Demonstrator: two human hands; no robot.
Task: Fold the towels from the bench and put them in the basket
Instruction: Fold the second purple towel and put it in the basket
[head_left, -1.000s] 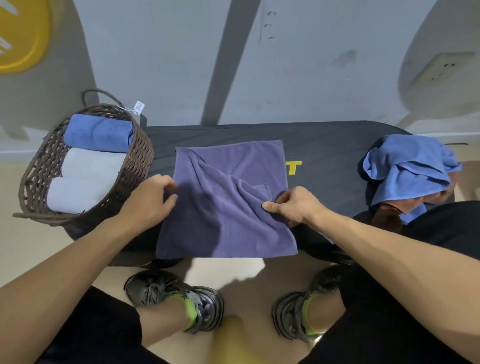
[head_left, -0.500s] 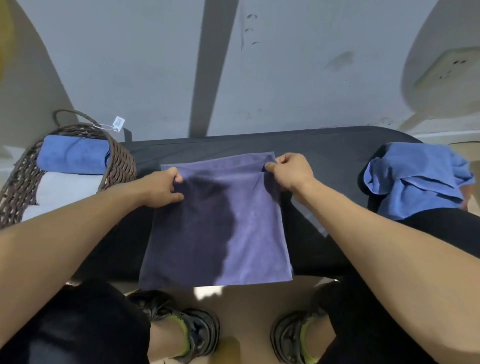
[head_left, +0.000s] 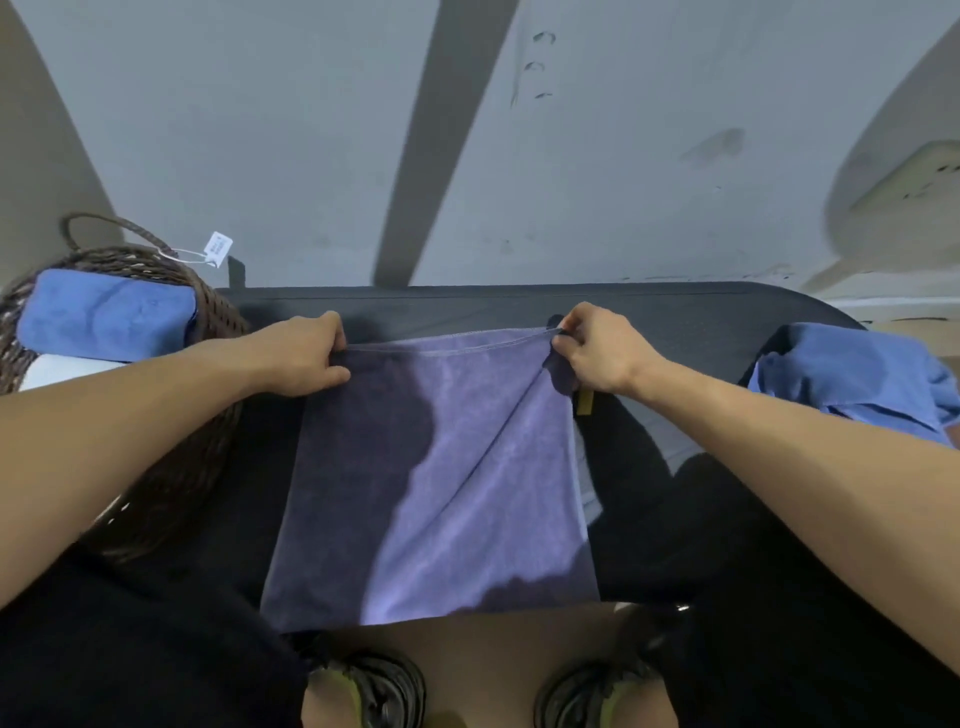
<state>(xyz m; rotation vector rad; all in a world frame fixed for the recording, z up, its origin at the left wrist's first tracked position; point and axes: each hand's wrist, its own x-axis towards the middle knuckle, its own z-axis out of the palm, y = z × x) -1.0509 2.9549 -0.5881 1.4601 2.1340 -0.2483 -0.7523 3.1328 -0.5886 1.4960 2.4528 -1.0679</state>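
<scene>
A purple towel (head_left: 457, 478) lies across the black bench (head_left: 467, 306) and hangs over its near edge. My left hand (head_left: 306, 353) grips the towel's far left corner, and my right hand (head_left: 597, 348) pinches its far right corner. The far edge is stretched taut between them. A diagonal crease runs down from the right corner. At the left stands a dark wicker basket (head_left: 208, 312) holding a rolled blue towel (head_left: 104, 317) and a white one (head_left: 57, 369). A crumpled blue towel (head_left: 857, 374) sits on the bench's right end.
A grey wall rises right behind the bench. A paper tag (head_left: 218, 248) hangs from the basket's handle. My shoes (head_left: 374, 691) rest on the tan floor below the towel's hanging edge, with my dark-clothed knees on either side.
Both hands carried the towel's near corners up to its far edge, folding it over; they now hold that edge farther back on the bench. The view has tilted closer.
</scene>
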